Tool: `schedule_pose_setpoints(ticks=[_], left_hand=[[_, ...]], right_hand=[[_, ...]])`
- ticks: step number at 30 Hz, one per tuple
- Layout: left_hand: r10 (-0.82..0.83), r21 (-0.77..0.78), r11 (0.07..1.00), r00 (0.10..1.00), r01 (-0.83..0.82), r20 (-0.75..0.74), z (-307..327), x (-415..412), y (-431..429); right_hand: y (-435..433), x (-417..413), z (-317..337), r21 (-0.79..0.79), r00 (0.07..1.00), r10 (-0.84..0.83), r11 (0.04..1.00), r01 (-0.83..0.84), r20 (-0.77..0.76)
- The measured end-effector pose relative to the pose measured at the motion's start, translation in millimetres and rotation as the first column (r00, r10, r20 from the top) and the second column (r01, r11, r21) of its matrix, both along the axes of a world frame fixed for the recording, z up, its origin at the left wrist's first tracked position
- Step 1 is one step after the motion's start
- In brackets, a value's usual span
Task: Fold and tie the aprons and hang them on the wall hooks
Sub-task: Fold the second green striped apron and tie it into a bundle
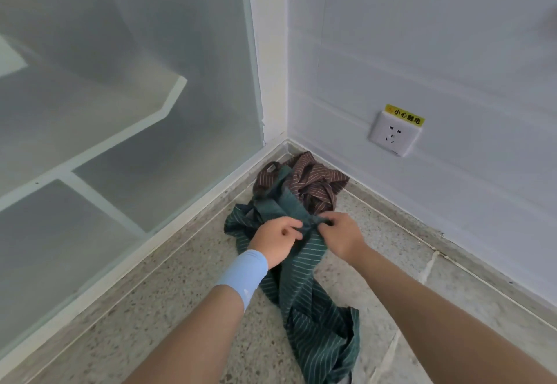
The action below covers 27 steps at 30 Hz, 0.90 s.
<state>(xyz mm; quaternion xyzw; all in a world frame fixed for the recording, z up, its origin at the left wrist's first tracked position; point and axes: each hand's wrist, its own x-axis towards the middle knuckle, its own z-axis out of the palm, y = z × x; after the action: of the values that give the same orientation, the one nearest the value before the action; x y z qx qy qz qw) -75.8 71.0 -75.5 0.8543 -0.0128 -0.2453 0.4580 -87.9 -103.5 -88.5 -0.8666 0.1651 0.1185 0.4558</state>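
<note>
Wall (422, 37): white, panelled, right half of the frame.
Glass (120, 118): frosted panes in white frames, left half.
Socket (394, 136): white, on the wall right of centre, yellow sticker (405, 114) above.
Floor (180, 308): speckled terrazzo, lower frame.

Speckled floor (168, 308): green apron (304, 293), brown apron (313, 178).

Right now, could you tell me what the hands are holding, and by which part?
Both hands, left hand and right hand, pinch the green striped apron at a bunched fold near its upper end.
</note>
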Motion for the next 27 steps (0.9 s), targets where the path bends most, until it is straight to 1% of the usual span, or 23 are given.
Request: schedule_pose_setpoints(ticks=[1,2,3,5,6,7,8,9,10,12,13,15,17,19,21,22,23,24,25,26,27], left_hand=[[0.004,0.063,0.998,0.999,-0.007,0.053,-1,-4,-3],[0.016,0.106,0.994,0.996,-0.025,0.090,-1,-7,-5],[0.033,0.128,0.991,0.993,-0.048,0.113,-3,-8,-7],[0.054,0.182,0.980,0.986,-0.083,0.160,-13,-7,-3],[0.048,0.222,0.971,0.981,-0.089,0.186,-17,-6,-3],[0.028,0.274,0.958,0.979,-0.084,0.203,-21,-6,-2],[0.000,0.333,0.940,0.979,-0.070,0.206,-24,-5,-2],[-0.035,0.388,0.921,0.980,-0.046,0.198,-27,-5,-2],[-0.076,0.440,0.898,0.981,-0.010,0.177,-29,-5,-2],[-0.172,0.539,0.836,0.981,0.101,0.084,-32,-3,-2],[-0.228,0.586,0.792,0.973,0.174,0.019,-35,-1,-2],[-0.330,0.667,0.676,0.938,0.312,-0.105,-41,3,-1],[-0.380,0.703,0.577,0.899,0.416,-0.219,-49,6,1],[-0.381,0.701,0.530,0.873,0.477,-0.306,-54,9,6],[-0.397,0.703,0.475,0.842,0.529,-0.365,-57,12,15],[-0.410,0.700,0.442,0.820,0.561,-0.398,-55,14,19],[-0.416,0.687,0.432,0.805,0.585,-0.423,-55,15,24],[-0.408,0.665,0.464,0.808,0.585,-0.426,-56,15,29],[-0.389,0.643,0.528,0.831,0.555,-0.397,-57,15,33],[-0.356,0.628,0.609,0.875,0.484,-0.329,-58,14,38],[-0.302,0.621,0.695,0.931,0.361,-0.204,-61,12,42]], right_hand=[[-18,-8,2,-0.168,0.999,-0.036,0.985,0.029,-0.035],[-36,-16,3,-0.332,0.994,-0.062,0.943,0.028,-0.092],[-56,-25,3,-0.468,0.979,-0.086,0.884,-0.010,-0.183],[-79,-41,2,-0.626,0.903,-0.149,0.765,-0.154,-0.404],[-85,-48,1,-0.674,0.861,-0.176,0.703,-0.229,-0.477],[-87,-53,0,-0.716,0.847,-0.181,0.636,-0.287,-0.500],[-86,-55,-1,-0.750,0.858,-0.157,0.579,-0.320,-0.488],[-82,-56,-1,-0.770,0.891,-0.098,0.550,-0.324,-0.444],[-75,-54,-1,-0.768,0.923,-0.015,0.559,-0.312,-0.385],[-55,-47,-5,-0.700,0.956,0.176,0.652,-0.291,-0.234],[-45,-42,-7,-0.651,0.949,0.265,0.693,-0.311,-0.171],[-23,-30,-13,-0.579,0.904,0.415,0.715,-0.392,-0.100],[-4,-18,-20,-0.551,0.849,0.520,0.684,-0.478,-0.090],[7,-7,-30,-0.570,0.801,0.581,0.613,-0.547,-0.144],[7,-1,-40,-0.648,0.781,0.567,0.496,-0.578,-0.263],[2,0,-44,-0.683,0.791,0.527,0.455,-0.571,-0.311],[-3,1,-47,-0.703,0.803,0.487,0.433,-0.564,-0.345],[-10,1,-51,-0.709,0.804,0.465,0.419,-0.567,-0.369],[-17,1,-54,-0.711,0.804,0.457,0.412,-0.570,-0.380],[-23,0,-57,-0.708,0.811,0.449,0.425,-0.564,-0.376],[-28,-2,-59,-0.695,0.834,0.426,0.479,-0.536,-0.350]])
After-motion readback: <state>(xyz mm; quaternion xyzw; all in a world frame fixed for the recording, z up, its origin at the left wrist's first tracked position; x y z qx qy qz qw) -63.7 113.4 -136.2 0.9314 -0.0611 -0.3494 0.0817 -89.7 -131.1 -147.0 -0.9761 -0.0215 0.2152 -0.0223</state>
